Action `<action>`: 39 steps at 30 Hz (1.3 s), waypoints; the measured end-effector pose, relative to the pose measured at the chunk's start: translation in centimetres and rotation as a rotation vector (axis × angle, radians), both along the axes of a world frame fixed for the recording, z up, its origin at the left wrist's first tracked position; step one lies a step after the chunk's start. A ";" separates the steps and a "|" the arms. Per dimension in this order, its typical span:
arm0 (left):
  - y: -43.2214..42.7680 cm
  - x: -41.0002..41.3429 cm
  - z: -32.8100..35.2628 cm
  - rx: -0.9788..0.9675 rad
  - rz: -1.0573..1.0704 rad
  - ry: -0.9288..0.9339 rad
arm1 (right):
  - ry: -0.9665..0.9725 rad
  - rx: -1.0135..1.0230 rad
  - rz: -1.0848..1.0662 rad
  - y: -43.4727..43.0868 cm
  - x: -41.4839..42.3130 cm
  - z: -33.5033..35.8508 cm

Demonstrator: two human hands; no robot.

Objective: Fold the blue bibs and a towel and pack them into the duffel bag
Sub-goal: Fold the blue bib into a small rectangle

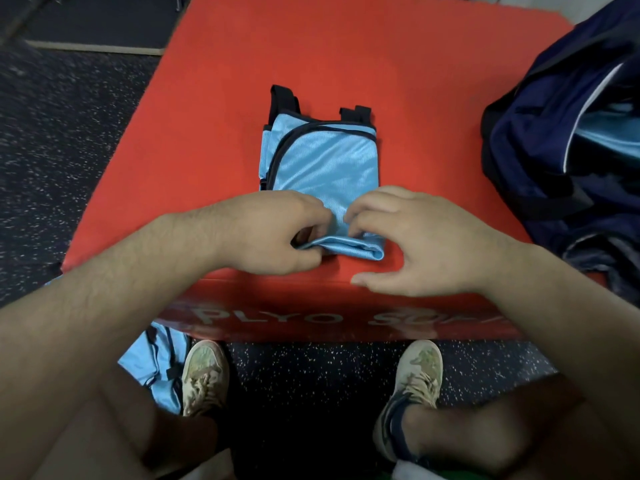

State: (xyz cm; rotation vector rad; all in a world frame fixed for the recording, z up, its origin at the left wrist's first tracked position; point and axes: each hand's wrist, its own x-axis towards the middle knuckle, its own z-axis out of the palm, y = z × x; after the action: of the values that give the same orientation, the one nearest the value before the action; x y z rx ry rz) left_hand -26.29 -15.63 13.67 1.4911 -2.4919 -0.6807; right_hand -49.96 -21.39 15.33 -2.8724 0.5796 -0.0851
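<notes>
Red plyo box (214, 140), front face lettering partly readable: "PLYO SO…". One folded light-blue bib (325, 161) with black trim lies on the box top, near its front edge. Left hand (273, 233) pinches the bib's rolled near edge; right hand (415, 237) curls fingers onto the same edge. One navy duffel bag (568, 140) sits at the box's right side. A second blue bib (156, 365) lies on the floor, left of the box front. Two sneakers below the box.

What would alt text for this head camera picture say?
Both hands, left hand and right hand, pinch the near rolled edge of a light blue bib on a red plyo box. A navy duffel bag sits at right; another bib lies on the floor.
</notes>
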 end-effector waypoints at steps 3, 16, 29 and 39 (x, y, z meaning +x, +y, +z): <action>0.1 0.1 0.1 -0.003 0.028 0.030 | -0.041 -0.035 -0.017 -0.1 0.2 -0.3; 1.0 2.9 4.0 0.264 0.232 0.119 | -0.176 0.361 -0.267 -0.6 0.0 1.7; -1.4 1.8 2.5 -0.172 0.595 0.053 | -0.301 0.156 -0.562 -3.5 3.4 -1.2; 0.0 -2.2 -1.2 -0.288 0.388 -0.332 | -0.216 -0.244 -0.503 -3.2 5.5 -1.4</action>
State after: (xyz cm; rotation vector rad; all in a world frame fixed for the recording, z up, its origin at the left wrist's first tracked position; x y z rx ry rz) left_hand -28.51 -15.66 12.51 2.0118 -2.2709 -0.0083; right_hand -44.42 -24.58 13.90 -2.8077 1.3058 -0.5689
